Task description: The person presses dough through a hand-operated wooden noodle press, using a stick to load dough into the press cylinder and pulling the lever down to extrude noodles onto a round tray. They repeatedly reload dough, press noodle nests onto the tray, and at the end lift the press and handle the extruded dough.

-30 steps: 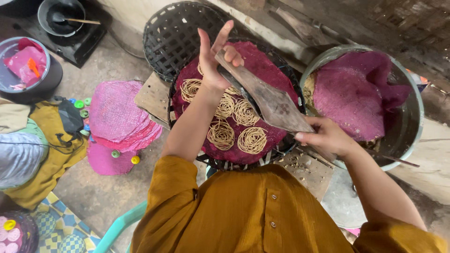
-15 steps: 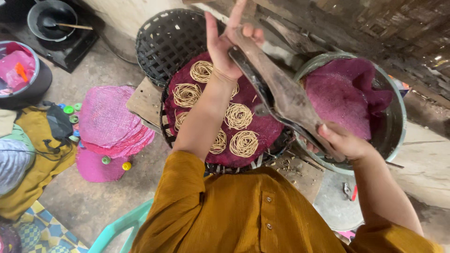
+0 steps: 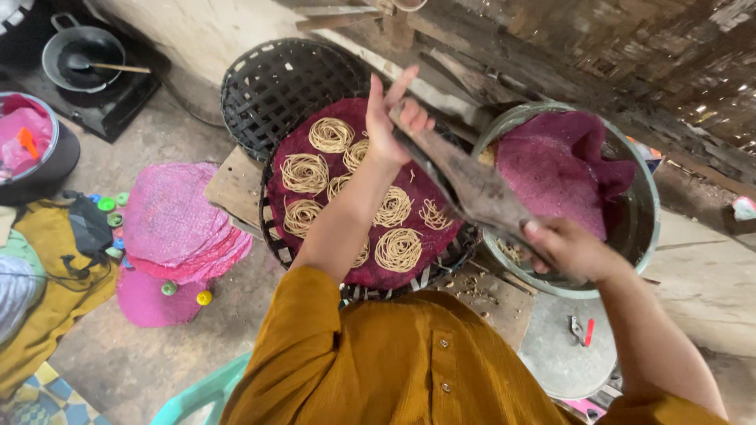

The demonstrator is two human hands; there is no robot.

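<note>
My right hand [image 3: 568, 249] grips the handle end of a flat wooden paddle [image 3: 477, 189] that slants up to the left. My left hand [image 3: 391, 120] is raised at the paddle's far tip, fingers spread and touching its blade. Below both lies a round woven tray [image 3: 449, 256] lined with a magenta cloth [image 3: 296, 142] that carries several coiled noodle nests [image 3: 398, 249]. At the right stands a big metal pot [image 3: 646, 228] holding a crumpled magenta cloth [image 3: 547, 175].
A second dark woven tray [image 3: 272, 83] leans behind the first. On the floor at left lie a stack of pink mesh mats [image 3: 173, 224], small coloured caps, yellow cloth [image 3: 47, 307], a pink-filled bucket [image 3: 31, 149] and a pan on a stove [image 3: 83, 55].
Both hands and the paddle have shifted right and up over the tray. The view has swung so the tray sits more to the left.
</note>
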